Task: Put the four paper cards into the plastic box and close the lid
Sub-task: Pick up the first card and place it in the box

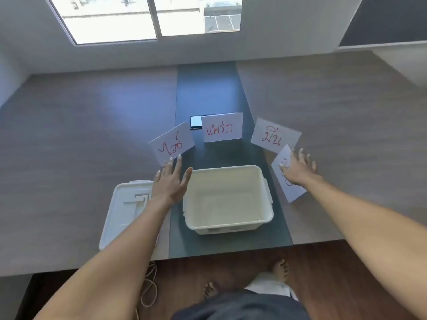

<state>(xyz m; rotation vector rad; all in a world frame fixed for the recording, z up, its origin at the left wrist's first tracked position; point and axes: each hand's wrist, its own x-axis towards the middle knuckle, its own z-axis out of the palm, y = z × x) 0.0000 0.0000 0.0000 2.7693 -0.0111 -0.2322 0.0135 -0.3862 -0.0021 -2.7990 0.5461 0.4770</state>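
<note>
An open white plastic box (227, 224) stands empty at the table's near edge. Its lid (122, 209) lies flat to the left. White paper cards with red writing fan out beyond the box: a left card (171, 142), a middle card (222, 127), a right card (275, 134) and a near-right card (291, 192). My left hand (170, 181) is flat with spread fingers, fingertips touching the left card's near edge. Over the near-right card lies my right hand (298, 170), fingers apart, hiding part of its writing.
A phone (196, 122) lies behind the middle card on the dark centre strip (208, 88) of the wooden table. A wall with a window is at the far side. Below the table edge are my bare feet and a cord (149, 287) on the floor.
</note>
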